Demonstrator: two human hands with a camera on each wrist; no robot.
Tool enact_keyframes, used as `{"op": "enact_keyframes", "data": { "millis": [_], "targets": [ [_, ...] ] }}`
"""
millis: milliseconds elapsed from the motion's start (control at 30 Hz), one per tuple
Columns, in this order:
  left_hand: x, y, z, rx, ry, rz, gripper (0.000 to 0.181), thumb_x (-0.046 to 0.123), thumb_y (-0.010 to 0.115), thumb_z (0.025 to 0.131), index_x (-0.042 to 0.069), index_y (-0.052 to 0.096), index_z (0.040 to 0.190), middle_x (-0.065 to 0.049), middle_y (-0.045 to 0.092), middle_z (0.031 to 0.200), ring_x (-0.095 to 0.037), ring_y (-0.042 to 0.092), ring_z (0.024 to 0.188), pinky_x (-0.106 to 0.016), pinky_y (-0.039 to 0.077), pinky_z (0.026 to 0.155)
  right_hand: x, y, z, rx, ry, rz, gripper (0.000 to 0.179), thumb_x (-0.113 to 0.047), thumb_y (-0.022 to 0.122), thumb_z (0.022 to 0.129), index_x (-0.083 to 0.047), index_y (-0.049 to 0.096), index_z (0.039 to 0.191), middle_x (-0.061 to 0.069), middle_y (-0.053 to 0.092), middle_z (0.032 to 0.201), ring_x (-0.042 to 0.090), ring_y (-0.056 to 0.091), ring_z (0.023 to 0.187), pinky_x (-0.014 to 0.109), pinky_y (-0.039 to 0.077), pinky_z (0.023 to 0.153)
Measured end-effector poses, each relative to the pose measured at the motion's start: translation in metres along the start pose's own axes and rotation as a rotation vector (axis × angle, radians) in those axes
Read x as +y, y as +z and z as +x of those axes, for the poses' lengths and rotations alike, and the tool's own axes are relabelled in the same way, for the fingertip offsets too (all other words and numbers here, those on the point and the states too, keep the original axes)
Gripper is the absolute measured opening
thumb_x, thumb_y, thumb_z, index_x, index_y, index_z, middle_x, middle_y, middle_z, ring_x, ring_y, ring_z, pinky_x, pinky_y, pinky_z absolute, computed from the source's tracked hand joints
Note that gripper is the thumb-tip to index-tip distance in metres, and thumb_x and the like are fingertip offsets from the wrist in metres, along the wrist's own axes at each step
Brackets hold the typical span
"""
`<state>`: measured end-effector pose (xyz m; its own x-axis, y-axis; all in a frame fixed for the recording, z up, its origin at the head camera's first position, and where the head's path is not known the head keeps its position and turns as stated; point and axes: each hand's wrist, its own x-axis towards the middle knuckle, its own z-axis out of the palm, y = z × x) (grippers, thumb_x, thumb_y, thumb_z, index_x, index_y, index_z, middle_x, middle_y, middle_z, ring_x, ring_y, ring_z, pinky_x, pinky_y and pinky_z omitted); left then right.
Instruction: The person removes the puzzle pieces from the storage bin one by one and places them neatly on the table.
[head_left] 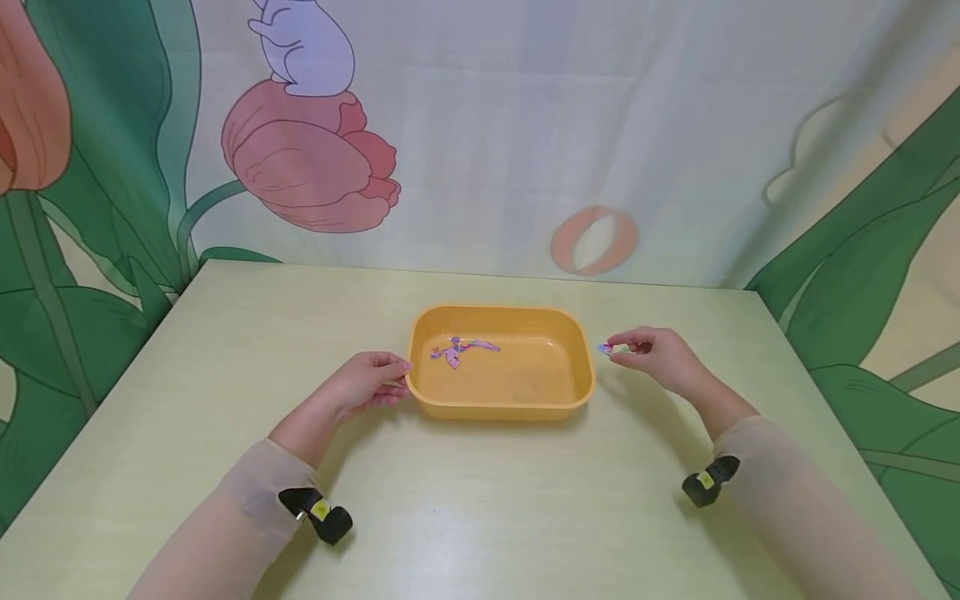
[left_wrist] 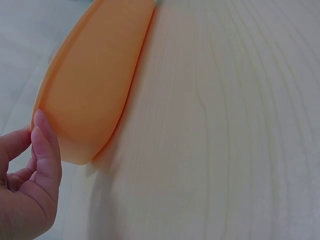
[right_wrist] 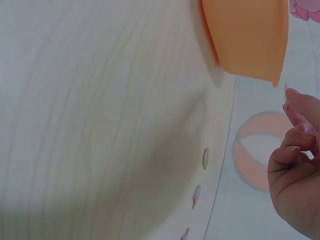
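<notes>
A yellow-orange plastic tray (head_left: 501,400) stands on the table. My left hand (head_left: 371,379) pinches its left rim between thumb and fingers; the left wrist view shows the same hand (left_wrist: 37,170) at the tray's end (left_wrist: 95,75). Inside the tray, toward the left, lie several small purple and multicoloured pieces (head_left: 452,357), too small to name. Just off the tray's right side, my right hand (head_left: 660,357) holds a small thin colourful piece (head_left: 604,348) between thumb and fingertips. From the side, in the right wrist view, this piece (right_wrist: 285,95) looks flat; its kind cannot be told.
Small slim coloured pieces (right_wrist: 196,196) lie in a row on the table, below the right hand in the right wrist view. The pale wooden table (head_left: 465,500) ends at a curtain (head_left: 487,167) printed with flowers and leaves. Small black cameras (head_left: 326,521) sit on both wrists.
</notes>
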<state>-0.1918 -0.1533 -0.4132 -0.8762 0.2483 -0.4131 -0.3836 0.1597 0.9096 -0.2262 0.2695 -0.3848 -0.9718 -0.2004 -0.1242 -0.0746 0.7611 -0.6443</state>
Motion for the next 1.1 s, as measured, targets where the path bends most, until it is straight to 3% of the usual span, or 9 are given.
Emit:
{"op": "enact_keyframes", "data": {
  "millis": [467, 1100],
  "targets": [
    [0.001, 0.001, -0.004, 0.005, 0.002, -0.003, 0.035, 0.018, 0.052, 0.097, -0.010, 0.048, 0.118, -0.005, 0.064, 0.080, -0.014, 0.064, 0.072, -0.020, 0.051, 0.061, 0.024, -0.017, -0.008, 0.020, 0.048, -0.013, 0.041, -0.032, 0.068, 0.086, -0.006, 0.063, 0.117, 0.010, 0.048, 0.089, 0.025, 0.042, 0.086, 0.025, 0.040, 0.062],
    [0.001, 0.002, -0.003, 0.019, -0.009, 0.016, 0.036, 0.021, 0.053, 0.096, -0.008, 0.050, 0.117, -0.006, 0.065, 0.081, -0.015, 0.064, 0.073, -0.019, 0.051, 0.061, 0.066, -0.045, -0.016, 0.089, 0.151, -0.046, 0.046, -0.033, 0.063, 0.089, -0.002, 0.058, 0.124, 0.015, 0.050, 0.102, 0.027, 0.041, 0.091, 0.029, 0.038, 0.065]
  ]
}}
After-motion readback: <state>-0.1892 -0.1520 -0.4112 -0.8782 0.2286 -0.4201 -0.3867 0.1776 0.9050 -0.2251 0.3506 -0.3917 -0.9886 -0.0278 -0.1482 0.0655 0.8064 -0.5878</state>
